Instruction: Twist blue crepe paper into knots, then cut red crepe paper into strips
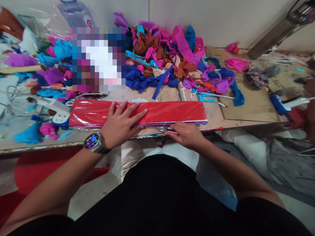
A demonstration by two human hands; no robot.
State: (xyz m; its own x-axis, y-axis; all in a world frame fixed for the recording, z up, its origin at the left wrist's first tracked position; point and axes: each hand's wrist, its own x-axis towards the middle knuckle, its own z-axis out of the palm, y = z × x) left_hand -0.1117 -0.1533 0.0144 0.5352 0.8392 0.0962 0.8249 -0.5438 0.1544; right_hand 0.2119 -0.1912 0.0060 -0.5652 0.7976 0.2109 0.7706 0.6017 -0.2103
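Observation:
A long, flat pack of red sheets in clear plastic wrap lies along the front edge of the table, with white and purple layers showing at its near side. My left hand rests on its left half, fingers spread, thumb along the near edge. At that same edge, further right, my right hand is closed around a small tool with a metal blade. The blade points left beside the wrap; whether it is a knife or scissors cannot be made out, and my fingers cover its handle.
A heap of crumpled pink, blue and brown pieces stands behind the pack. Left are a power strip and cables. Flat cardboard, a blue-handled tool and a dark bowl-like object lie right. A plastic bottle stands behind.

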